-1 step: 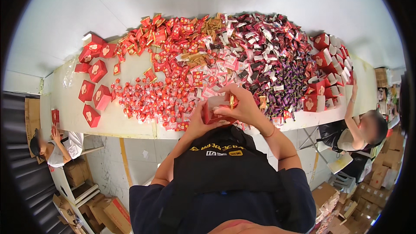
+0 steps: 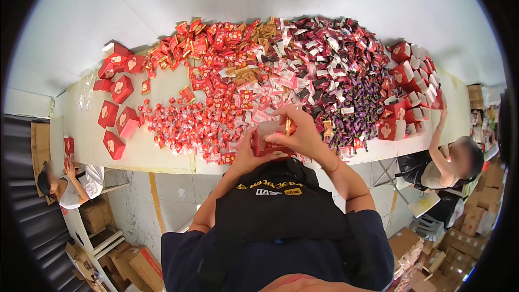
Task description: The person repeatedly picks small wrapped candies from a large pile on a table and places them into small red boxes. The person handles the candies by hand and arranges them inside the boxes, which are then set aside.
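Note:
Close to my body, at the table's near edge, my left hand [image 2: 246,156] is wrapped round a small red gift box [image 2: 261,146] with its white-lined top open. Over that opening is my right hand [image 2: 304,134], its fingers pinching a small red-and-gold wrapped candy [image 2: 290,126]. What lies inside the box is mostly hidden by my fingers. Just beyond my hands spread round red candies in clear wrappers [image 2: 189,124], pink-and-white packets [image 2: 281,82] and dark purple wrapped candies [image 2: 361,103].
Red-and-gold packets [image 2: 186,46] and dark red packets [image 2: 330,43] are heaped at the back. Closed red boxes [image 2: 127,121] stand at the left, open-topped boxes [image 2: 399,128] at the right. One person [image 2: 451,165] reaches to the right-hand boxes; another [image 2: 73,184] sits far left.
My right hand and the candy in it have shifted very slightly over the box. The person at the right has moved a hand a little among the boxes.

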The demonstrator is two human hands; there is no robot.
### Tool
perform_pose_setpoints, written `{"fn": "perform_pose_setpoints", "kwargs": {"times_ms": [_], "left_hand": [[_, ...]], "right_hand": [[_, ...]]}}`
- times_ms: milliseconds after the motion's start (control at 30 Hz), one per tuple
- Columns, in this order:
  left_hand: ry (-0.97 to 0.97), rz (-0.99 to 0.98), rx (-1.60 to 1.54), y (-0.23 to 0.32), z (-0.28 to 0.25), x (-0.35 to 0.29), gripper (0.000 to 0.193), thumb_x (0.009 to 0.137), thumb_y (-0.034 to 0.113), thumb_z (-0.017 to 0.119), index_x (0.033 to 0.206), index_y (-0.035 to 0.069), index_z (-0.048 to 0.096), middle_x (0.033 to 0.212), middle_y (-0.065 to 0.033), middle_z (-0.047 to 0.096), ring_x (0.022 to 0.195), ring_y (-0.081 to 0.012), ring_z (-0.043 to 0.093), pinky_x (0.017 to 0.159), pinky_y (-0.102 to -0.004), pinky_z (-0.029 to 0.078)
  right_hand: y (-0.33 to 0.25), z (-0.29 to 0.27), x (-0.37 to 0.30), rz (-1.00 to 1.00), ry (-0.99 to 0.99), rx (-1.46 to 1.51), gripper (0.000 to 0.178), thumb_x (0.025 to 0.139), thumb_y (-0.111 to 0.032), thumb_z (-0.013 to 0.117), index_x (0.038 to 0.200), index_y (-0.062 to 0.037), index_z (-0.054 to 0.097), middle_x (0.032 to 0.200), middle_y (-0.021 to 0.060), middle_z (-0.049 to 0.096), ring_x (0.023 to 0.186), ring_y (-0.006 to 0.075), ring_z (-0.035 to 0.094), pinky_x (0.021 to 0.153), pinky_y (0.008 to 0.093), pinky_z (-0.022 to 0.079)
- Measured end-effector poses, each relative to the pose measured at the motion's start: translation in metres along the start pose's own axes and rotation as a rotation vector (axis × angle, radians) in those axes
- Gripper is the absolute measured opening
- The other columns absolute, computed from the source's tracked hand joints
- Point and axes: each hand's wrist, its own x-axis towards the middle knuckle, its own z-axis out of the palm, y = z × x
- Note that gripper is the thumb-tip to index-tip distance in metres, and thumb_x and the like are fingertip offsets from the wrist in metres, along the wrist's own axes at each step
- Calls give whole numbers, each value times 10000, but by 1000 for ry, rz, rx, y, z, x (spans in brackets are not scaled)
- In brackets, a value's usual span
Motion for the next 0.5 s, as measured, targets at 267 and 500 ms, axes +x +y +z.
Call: {"fn": "perform_pose_setpoints", "kwargs": {"times_ms": [267,500], "left_hand": [[207,19,-108,0,4,6,779,672,92,834,1239,57,301,1188,-132,492,1086,-217,547,904,-359,474],[345,-85,-265,-6,-15,40,732,685,38,809,1219,27,309,1166,-150,506,1074,-230,565,883,-356,502]], "right_hand": [[21,33,3,-120,52,63,301,842,-141,605,1089,-31,473,1046,170,515,970,321,503,883,411,391],[64,29,38,-132,21,67,106,816,-95,637,919,-70,627,930,75,635,941,300,586,852,413,444]]}}
